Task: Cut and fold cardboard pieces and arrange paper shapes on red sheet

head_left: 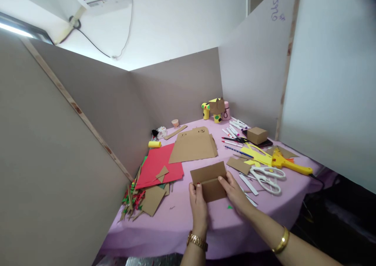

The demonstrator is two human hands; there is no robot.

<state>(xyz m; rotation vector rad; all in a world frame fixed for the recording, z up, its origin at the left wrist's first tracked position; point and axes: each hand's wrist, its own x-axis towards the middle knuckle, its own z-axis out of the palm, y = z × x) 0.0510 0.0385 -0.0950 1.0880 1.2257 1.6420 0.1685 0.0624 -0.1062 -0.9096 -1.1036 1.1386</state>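
Between my two hands is a folded piece of brown cardboard [214, 191], with a crease running across it and its far flap tilted up. My left hand [197, 197] grips its left edge, thumb on top. At the right edge my right hand [233, 189] pinches it, thumb lying near the crease. The fingers beneath the cardboard are hidden. Just right of it lie a small cardboard rectangle [238, 165] and white-handled scissors [268, 178]. A larger cut cardboard sheet [192, 146] rests beyond my hands, partly over red paper [157, 166].
A yellow glue gun [289, 162] lies at the right, its cord trailing off the table. Several markers [232, 131] and a cardboard box [257, 135] are behind it. Cardboard and paper scraps [152, 200] pile up at left. Yellow paper figures [216, 111] stand at the back, near grey partitions [179, 86].
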